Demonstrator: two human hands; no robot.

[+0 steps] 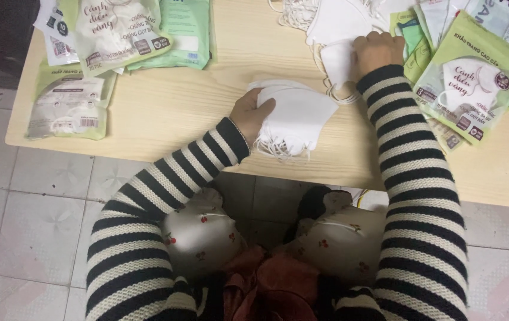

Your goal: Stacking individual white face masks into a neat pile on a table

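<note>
One thick stack of white folded fabric face masks (295, 119) lies near the front edge of the pale wooden table (177, 101), its thin ear loops hanging off the near side; the number of masks in it cannot be counted. The left hand (253, 114) grips the stack's left end, fingers curled narrowly over the top. Beyond those fingers, the right hand (377, 52) is closed on a single white mask (337, 62) pulled from a loose heap of white masks (331, 21). Right of that hand lie several overlapping green-and-white packets of masks (468, 83); left of the left hand, about four similar flat packets (117, 32).
</note>
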